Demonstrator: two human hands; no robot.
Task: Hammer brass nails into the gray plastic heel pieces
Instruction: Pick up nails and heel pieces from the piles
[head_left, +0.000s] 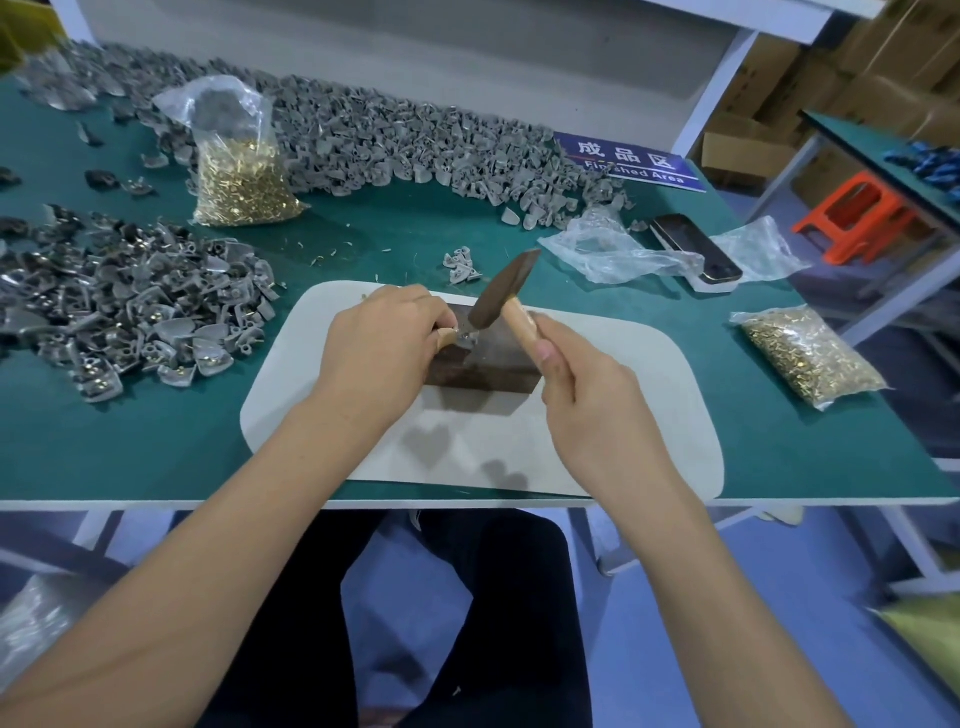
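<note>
One heel piece (464, 336) sits on my dark metal block (483, 366), pinched by my left hand (387, 345); right hand (584, 387) is wrapped round the hammer (501, 291). Two clear bags of brass nails: one (241, 176) back left, one (808, 356) right.

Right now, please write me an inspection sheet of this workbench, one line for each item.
Surface: green table with a white mat and a dark metal block on it.
Job's things: hammer, heel piece, bags of brass nails, heel piles.
Clutter: phone, empty plastic bags.
Grippers: left hand pinches the heel piece; right hand grips the hammer.
Cables: nothing seen.
Surroundings: Finished Area sign, orange stool, cardboard boxes.
</note>
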